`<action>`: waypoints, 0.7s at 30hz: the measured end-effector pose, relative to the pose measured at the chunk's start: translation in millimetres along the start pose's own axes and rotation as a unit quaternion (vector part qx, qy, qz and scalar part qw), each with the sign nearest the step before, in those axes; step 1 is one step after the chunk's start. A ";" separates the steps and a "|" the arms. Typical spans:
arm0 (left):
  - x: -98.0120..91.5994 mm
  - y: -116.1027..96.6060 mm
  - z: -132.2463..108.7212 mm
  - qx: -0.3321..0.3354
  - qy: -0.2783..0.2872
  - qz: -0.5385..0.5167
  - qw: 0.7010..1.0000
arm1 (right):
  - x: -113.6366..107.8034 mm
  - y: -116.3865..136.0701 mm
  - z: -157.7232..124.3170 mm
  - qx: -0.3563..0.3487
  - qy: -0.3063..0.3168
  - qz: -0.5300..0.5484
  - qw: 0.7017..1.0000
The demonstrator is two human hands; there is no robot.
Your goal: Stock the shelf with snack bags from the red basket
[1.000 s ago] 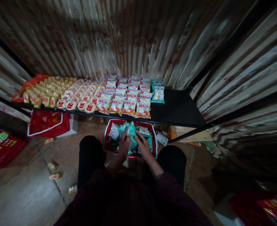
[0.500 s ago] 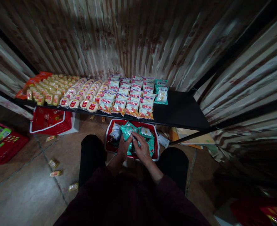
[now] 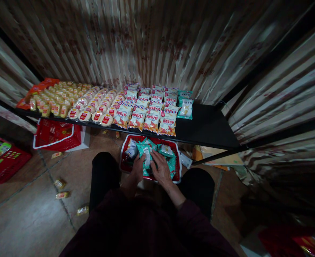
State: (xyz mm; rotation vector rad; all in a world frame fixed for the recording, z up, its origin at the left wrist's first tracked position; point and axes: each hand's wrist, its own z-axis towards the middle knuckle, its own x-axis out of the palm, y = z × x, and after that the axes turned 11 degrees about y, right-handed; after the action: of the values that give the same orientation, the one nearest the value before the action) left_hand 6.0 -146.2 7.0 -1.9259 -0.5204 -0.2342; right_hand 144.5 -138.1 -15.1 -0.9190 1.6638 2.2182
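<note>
Teal packet [image 3: 147, 157] now shows its pale label, so handling continues: left hand [image 3: 137, 168] at 8 o'clock, right hand [image 3: 162, 170] at 4, loosely gripping it between them over the red basket [image 3: 178, 168]

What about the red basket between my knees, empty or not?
Not empty: teal packets show inside the red basket. They hide its bottom, so how full it is, I cannot tell.

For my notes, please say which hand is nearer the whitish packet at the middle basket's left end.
Left: the left hand is just right of the whitish packet; the right hand is farther right.
</note>
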 end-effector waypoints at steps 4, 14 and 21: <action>-4.5 0.9 -0.7 0.012 0.026 -0.003 1.000 | 2.0 -5.2 -1.1 -0.001 0.006 -0.013 1.000; -2.7 24.8 24.1 0.013 0.085 -0.088 0.992 | 4.6 -10.0 0.2 -0.043 -0.007 -0.134 0.990; -4.9 37.8 32.0 0.033 0.058 -0.056 0.996 | 8.5 -3.9 1.4 -0.039 -0.009 -0.129 0.991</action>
State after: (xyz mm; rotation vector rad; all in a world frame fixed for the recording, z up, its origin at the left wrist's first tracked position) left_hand 16.6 -130.7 -39.1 -1.8094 -0.5513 -0.3943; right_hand 139.3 -137.1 -22.9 -1.0638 1.3718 2.1212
